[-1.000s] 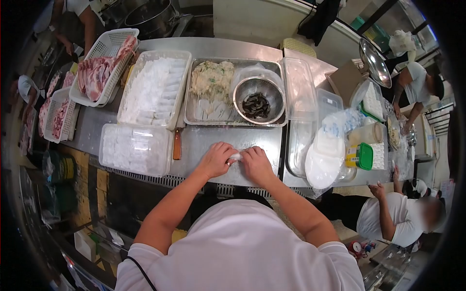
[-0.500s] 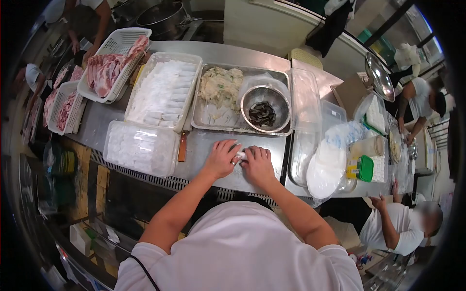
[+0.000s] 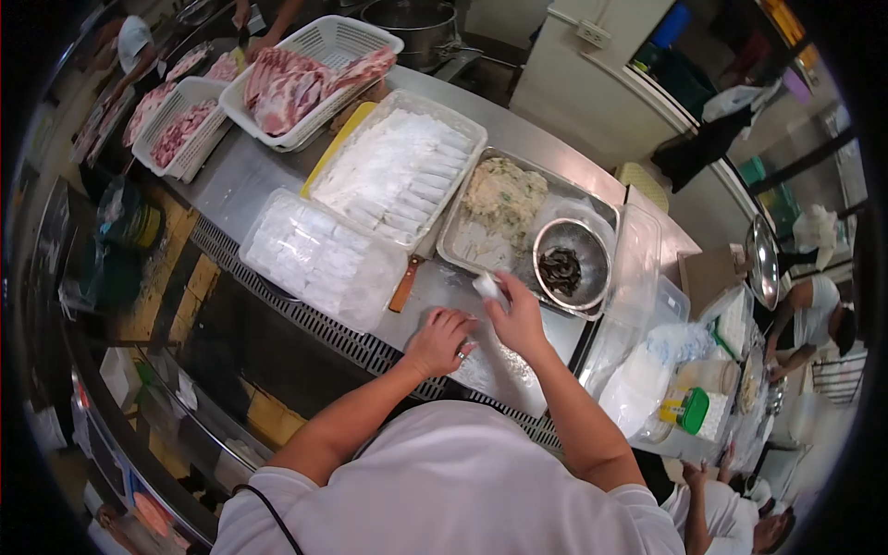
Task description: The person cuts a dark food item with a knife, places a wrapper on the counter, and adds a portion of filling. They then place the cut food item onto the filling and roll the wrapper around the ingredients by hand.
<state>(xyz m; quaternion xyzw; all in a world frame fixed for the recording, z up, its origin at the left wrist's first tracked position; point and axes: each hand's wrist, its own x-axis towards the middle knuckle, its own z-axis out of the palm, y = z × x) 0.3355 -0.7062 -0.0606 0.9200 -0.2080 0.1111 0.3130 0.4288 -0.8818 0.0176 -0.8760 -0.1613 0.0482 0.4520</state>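
Observation:
My right hand [image 3: 516,319] pinches a small white-wrapped roll [image 3: 488,289] above the steel worktop, near the front edge of the metal tray [image 3: 446,248]. My left hand [image 3: 444,344] hovers or rests low over the worktop, its fingers loosely bent and nothing visible in them. Pale filling with green bits [image 3: 504,190] is heaped in the tray. Beside it stands a perforated steel bowl [image 3: 603,250] with dark shrimp [image 3: 561,270]. Left of the tray, a plastic tub [image 3: 476,125] holds rows of similar white rolls [image 3: 416,190]. A wooden-handled knife [image 3: 404,285] lies between tub and hands.
A clear lidded container [image 3: 314,264] of white pieces sits at the front left. White baskets [image 3: 319,37] of raw meat stand at the far left. Plastic bags, containers and a green-lidded jar [image 3: 689,410] crowd the right. Other people work at both sides.
My right hand has lifted the roll away from my left hand, toward the tubs. The hands were together on the worktop before. The whole view has turned and shifted.

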